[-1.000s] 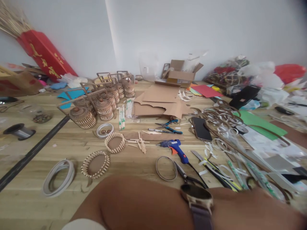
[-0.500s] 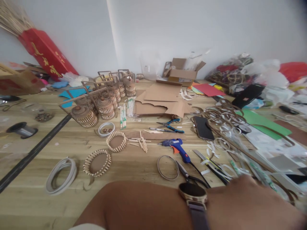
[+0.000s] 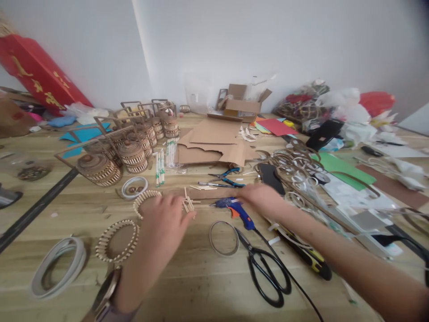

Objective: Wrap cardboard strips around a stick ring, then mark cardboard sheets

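My left hand (image 3: 164, 223) stretches forward over the wooden floor, fingers extended, its tips beside a small pile of short wooden sticks (image 3: 187, 203) and over a small stick-rimmed ring (image 3: 140, 199). A watch (image 3: 107, 295) sits on that wrist. My right hand (image 3: 259, 199) reaches in from the right and hovers at the back of the blue glue gun (image 3: 239, 212); it is blurred and its fingers are hard to read. A thin hoop (image 3: 224, 237) lies between the two hands.
Black scissors (image 3: 264, 268) and a yellow-black knife (image 3: 308, 259) lie near my right arm. Blue pliers (image 3: 224, 176), cardboard sheets (image 3: 214, 138), stick baskets (image 3: 130, 152), a larger stick ring (image 3: 114, 235), a white tape roll (image 3: 56, 268) and a phone (image 3: 268, 172) surround them.
The arm with the watch, which lay across the bottom of the view, has swung away. Both hands now reach forward, left toward the sticks, right toward the glue gun. The camera tilted down slightly.
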Motion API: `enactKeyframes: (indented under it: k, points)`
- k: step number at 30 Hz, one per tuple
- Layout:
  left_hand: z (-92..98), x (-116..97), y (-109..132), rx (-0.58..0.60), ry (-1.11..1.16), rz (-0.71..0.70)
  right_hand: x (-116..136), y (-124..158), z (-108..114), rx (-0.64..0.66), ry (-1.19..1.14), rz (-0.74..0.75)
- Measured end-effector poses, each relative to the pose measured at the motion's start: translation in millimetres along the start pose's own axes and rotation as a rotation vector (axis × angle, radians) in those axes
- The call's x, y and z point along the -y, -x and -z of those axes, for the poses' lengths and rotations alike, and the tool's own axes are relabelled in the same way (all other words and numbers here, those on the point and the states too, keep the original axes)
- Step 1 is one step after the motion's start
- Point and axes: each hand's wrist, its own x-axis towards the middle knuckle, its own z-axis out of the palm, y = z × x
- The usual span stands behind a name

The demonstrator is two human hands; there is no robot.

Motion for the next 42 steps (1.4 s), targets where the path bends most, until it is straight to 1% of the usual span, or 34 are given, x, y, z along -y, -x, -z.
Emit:
enactKeyframes:
  k: [2, 3, 4, 6, 8, 13, 15, 17, 20, 23, 25, 28, 30, 32, 34, 35, 36, 37, 39, 40, 42]
  points:
    - [-12.3, 22.0, 14.7, 0.069, -0.188, 0.134, -41.1, -7.4, 5.8, 0.021, 0.028, -0.200]
    - [-16.8, 29.3, 21.3, 0.097, -0.240, 0.200, -58.2, -11.0, 7.3, 0.025, 0.041, -0.306]
    - [-20.5, 34.7, 26.6, 0.121, -0.268, 0.231, -72.3, -14.9, 7.5, 0.031, 0.048, -0.391]
    - [-26.3, 41.4, 32.9, 0.135, -0.291, 0.249, -90.7, -24.0, 4.0, 0.031, 0.050, -0.524]
    - [-31.3, 45.8, 33.8, 0.109, -0.298, 0.235, -97.1, -34.9, -3.9, 0.011, 0.038, -0.602]
    - [-39.1, 52.7, 31.9, 0.055, -0.330, 0.209, -86.4, -57.3, -23.8, -0.111, -0.028, -0.653]
    - [-38.8, 50.2, 37.8, 0.027, -0.332, 0.196, -82.8, -59.6, -25.0, -0.194, -0.070, -0.674]
    - [-38.0, 43.2, 48.5, -0.008, -0.326, 0.167, -84.4, -57.1, -20.9, -0.295, -0.123, -0.705]
    - [-40.3, 28.0, 67.1, -0.003, -0.270, 0.086, -98.2, -46.6, -5.7, -0.450, -0.257, -0.745]
    - [-47.9, 15.2, 79.1, 0.025, -0.194, 0.018, -119.0, -31.5, 16.6, -0.593, -0.465, -0.755]
    - [-53.4, 10.1, 81.5, 0.040, -0.164, 0.005, -130.2, -20.5, 33.4, -0.687, -0.614, -0.717]
    - [-60.0, 7.0, 79.9, 0.063, -0.146, 0.019, -137.2, -5.1, 58.5, -0.793, -0.807, -0.598]
    - [-64.5, 7.8, 78.0, 0.055, -0.140, 0.015, -135.2, 3.4, 73.3, -0.844, -0.900, -0.517]
    - [-70.1, 10.5, 76.4, 0.026, -0.144, 0.010, -127.9, 11.0, 85.2, -0.877, -0.966, -0.442]
    - [-74.8, 13.8, 75.2, -0.037, -0.145, -0.001, -114.0, 19.1, 93.9, -0.867, -1.018, -0.367]
    - [-75.4, 15.0, 74.7, -0.090, -0.129, -0.018, -104.1, 23.6, 97.1, -0.834, -1.047, -0.327]
    - [-74.1, 15.4, 74.3, -0.160, -0.096, -0.045, -92.0, 28.5, 99.4, -0.786, -1.073, -0.284]
    - [-70.2, 14.9, 74.2, -0.239, -0.043, -0.080, -77.8, 33.7, 101.1, -0.706, -1.119, -0.229]
    - [-54.3, 10.3, 74.8, -0.380, 0.114, -0.156, -44.2, 44.2, 102.6, -0.522, -1.160, -0.127]
    - [-42.9, 6.5, 75.5, -0.403, 0.214, -0.193, -25.8, 49.3, 102.7, -0.430, -1.179, -0.074]
    - [-17.5, -2.6, 76.2, -0.396, 0.416, -0.189, 10.8, 58.0, 102.4, -0.208, -1.208, 0.077]
